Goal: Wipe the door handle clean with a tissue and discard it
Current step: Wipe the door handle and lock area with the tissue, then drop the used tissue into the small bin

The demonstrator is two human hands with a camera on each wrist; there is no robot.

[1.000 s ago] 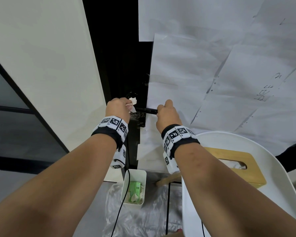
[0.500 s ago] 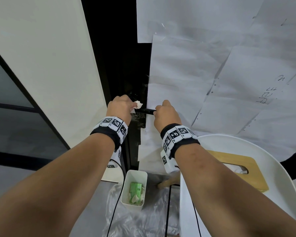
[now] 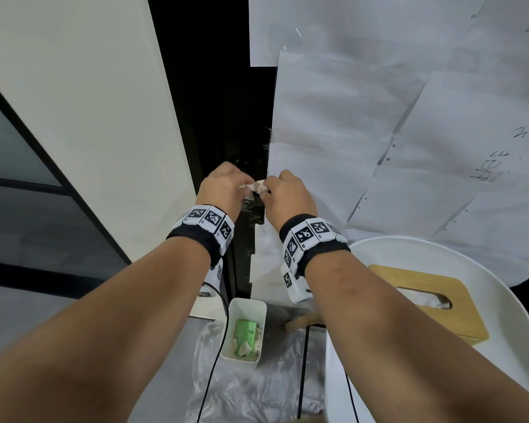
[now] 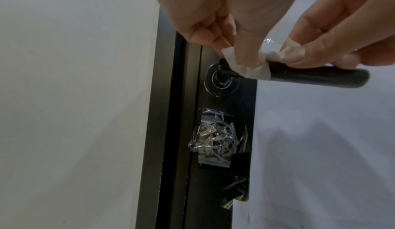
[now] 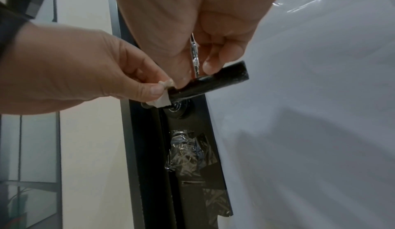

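The black lever door handle (image 4: 316, 78) sticks out to the right from its round base on the dark door edge. A white tissue (image 4: 250, 67) is wrapped over the handle near the base. My left hand (image 4: 241, 53) pinches the tissue's left part around the handle. My right hand (image 4: 303, 55) pinches the tissue's right end on top of the handle. In the head view both hands meet at the tissue (image 3: 258, 187), left hand (image 3: 246, 186) and right hand (image 3: 268, 189). The right wrist view shows the handle (image 5: 213, 82) with the tissue (image 5: 162, 97) at its inner end.
A small white bin (image 3: 233, 312) on the floor below holds a green carton and crumpled tissues. A wooden tissue box (image 3: 425, 303) sits on a white seat (image 3: 501, 270) at right. Plastic sheet (image 3: 257, 392) covers the floor. Paper sheets (image 3: 379, 117) cover the door; crinkled tape (image 4: 215, 138) covers the lock.
My right hand slid left along the handle from its outer end to meet the left hand. The tissue moved right from the handle's base and now sits between both hands.
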